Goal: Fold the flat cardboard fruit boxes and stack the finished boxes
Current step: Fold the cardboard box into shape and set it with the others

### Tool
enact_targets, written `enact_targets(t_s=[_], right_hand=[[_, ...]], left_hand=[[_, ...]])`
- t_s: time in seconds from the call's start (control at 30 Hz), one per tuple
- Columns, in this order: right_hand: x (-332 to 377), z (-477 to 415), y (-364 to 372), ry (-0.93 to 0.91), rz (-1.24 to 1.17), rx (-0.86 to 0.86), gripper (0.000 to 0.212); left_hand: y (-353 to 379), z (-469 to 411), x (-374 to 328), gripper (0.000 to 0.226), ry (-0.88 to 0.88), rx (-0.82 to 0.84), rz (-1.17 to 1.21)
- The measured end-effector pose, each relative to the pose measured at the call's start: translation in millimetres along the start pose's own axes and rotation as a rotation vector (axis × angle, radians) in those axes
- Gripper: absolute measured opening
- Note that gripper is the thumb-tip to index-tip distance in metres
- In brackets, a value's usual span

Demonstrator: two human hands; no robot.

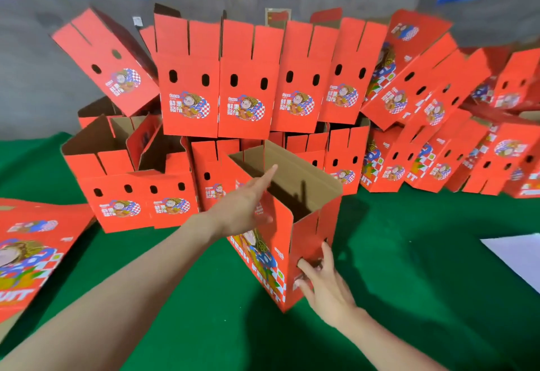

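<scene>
- Flat boxes (29, 254) lie well left of the left hand (245, 204).
- Left hand: fingers straight, flat against the open box (280, 242), gripping nothing.
- Right hand (324, 280): fingers spread, pressing the lower side panel.
- Best pressed evenly from both sides and lifted level to the finished stack (248, 78) beyond the fingertips.

A packing workroom: stacked red fruit boxes (190, 84), bare concrete wall (38, 78).

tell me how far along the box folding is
Done: many folded boxes stacked along the back. In hand: one open box, left hand flat against its side, right hand touching its lower wall. Left: this box to stack and the flat boxes at the left edge to fold.
</scene>
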State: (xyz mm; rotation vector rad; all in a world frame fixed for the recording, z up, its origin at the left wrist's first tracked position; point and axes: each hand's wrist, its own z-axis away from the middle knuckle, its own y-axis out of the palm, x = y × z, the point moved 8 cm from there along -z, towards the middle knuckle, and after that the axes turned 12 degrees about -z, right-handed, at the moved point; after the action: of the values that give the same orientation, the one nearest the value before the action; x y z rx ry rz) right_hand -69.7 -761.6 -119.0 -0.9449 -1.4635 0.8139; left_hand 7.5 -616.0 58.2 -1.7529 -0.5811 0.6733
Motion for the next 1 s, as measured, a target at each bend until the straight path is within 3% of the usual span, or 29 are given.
enact_targets(t_s=[0.17,0.23,0.5,0.7,0.87,1.0], right_hand=[[-0.2,-1.7,-11.2,-0.001,-0.002,-0.035,0.031],[-8.8,2.2,-17.5,0.017,0.006,-0.05,0.03],[-104.1,36.2,-79.9,0.22,-0.007,-0.268,0.024],[-188.6,48.4,-151.8,0.35,-0.018,-0.425,0.021],[-264.2,43.8,-193.9,0.492,0.032,-0.453,0.028],[-305.5,17.6,-206.3,0.609,-0.077,-0.418,0.036]], left_hand=[[5.0,-20.2,-21.2,0.04,0.05,0.077,-0.111],[4.2,-25.3,-30.5,0.032,0.095,0.088,-0.114],[8.0,-60.4,-125.1,0.026,0.343,-0.05,0.067],[23.6,-103.1,-167.9,0.064,0.369,-0.062,0.159],[37.3,-131.1,-134.9,0.043,0.276,-0.063,0.14],[53.5,-141.6,-97.9,0.03,0.201,-0.013,0.115]])
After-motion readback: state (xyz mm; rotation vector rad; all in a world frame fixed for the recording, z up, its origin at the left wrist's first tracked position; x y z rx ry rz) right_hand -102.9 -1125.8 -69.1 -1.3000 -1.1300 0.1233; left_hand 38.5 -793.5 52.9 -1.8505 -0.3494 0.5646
